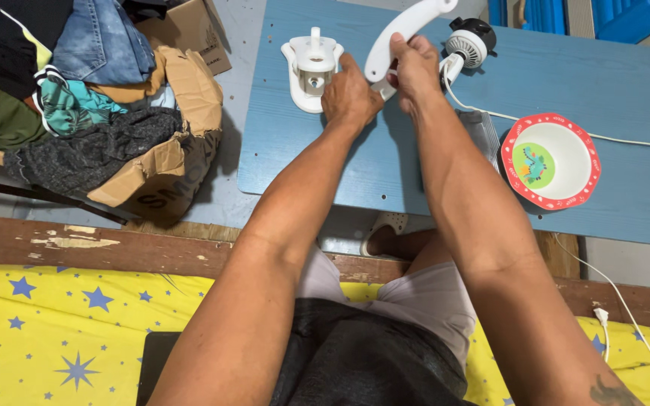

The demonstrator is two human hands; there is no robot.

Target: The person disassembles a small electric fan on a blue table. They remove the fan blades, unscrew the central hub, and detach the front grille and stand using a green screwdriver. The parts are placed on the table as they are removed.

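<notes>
A torn brown cardboard box [163, 162] at far left overflows with crumpled denim, knit and cotton clothes [62, 90]. On the blue wood-grain bench [415, 162] stands a smooth white plastic clamp base [311, 71]. Just beside it, the left hand [349, 96] and right hand [415, 69] close together around a curved white plastic arm [400, 34], near a small round fan head [469, 43]. Farther right sits an empty red-rimmed scalloped bowl [551, 161].

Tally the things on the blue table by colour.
White: 3, the base piece, the curved arm that both hands hold, and the cord.
White and black: 1, the round motor unit.
Red-rimmed: 1, the bowl.
Total: 5
</notes>
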